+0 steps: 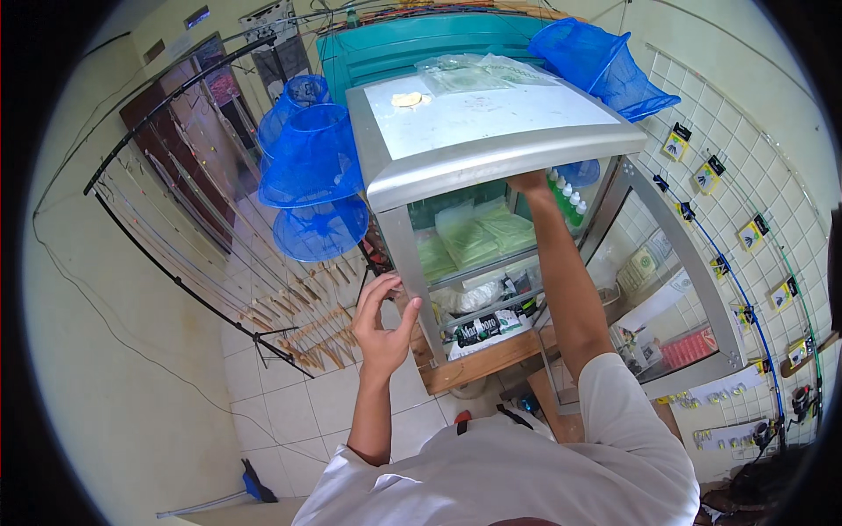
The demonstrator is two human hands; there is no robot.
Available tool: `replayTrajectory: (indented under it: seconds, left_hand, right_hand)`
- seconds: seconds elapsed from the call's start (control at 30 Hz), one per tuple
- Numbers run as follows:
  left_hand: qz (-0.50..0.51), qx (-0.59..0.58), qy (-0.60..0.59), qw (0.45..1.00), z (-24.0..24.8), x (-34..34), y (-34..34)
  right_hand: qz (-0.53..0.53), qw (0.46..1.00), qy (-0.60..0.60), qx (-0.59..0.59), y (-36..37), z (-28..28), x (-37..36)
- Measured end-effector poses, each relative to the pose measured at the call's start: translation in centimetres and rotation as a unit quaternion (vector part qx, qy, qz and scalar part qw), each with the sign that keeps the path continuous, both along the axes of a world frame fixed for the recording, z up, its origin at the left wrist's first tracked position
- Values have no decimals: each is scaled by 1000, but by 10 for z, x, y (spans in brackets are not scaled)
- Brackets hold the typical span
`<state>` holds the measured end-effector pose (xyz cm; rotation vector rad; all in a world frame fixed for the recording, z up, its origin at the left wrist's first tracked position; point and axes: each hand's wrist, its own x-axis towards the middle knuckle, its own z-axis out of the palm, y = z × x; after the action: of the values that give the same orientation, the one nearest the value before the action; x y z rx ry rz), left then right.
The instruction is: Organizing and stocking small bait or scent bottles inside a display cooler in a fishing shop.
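A glass display cabinet (500,156) with silver metal framing and a white top stands before me. My right hand (529,182) reaches through its open front to the upper shelf. The cabinet's top edge hides the fingers, so what they touch cannot be seen. Close to it stand small green bottles (568,202) with white caps, and left of it lie pale green plastic packets (482,232). My left hand (383,329) is raised at the cabinet's left front post, fingers apart and holding nothing; its fingertips are at the post, but contact is unclear.
The cabinet's framed glass door (693,289) is swung open to the right. Blue mesh nets (311,167) hang at the left, beside a black rack (175,280) of rods. Small packages hang on a white wall grid (702,131). Clear plastic bags (482,72) lie on the cabinet top.
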<state>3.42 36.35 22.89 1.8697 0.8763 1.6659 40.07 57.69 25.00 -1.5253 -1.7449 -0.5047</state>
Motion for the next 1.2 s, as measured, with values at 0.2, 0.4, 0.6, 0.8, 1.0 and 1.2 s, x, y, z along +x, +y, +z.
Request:
replayTrajectory:
  seconds: [0.2, 0.4, 0.6, 0.8, 1.0, 1.2]
  left_hand:
    - [-7, 12, 8, 1000, -3, 0, 1]
    - [-11, 8, 6, 1000, 0, -3, 1]
    - [-5, -15, -14, 1000, 7, -3, -5]
    - [-4, -23, -8, 1000, 6, 1, -5]
    - [-1, 0, 27, 1000, 8, -9, -5]
    - [-2, -4, 35, 999, 11, -5, -4]
  right_hand:
    - [-10, 999, 1, 53, 7, -15, 8]
    - [-11, 999, -2, 51, 4, -10, -3]
    - [-16, 1000, -6, -8, 0, -1, -8]
    - [-32, 999, 3, -4, -7, 0, -3]
    - [-59, 995, 6, -76, -18, 16, -24]
    - [-53, 995, 54, -67, -15, 7, -16]
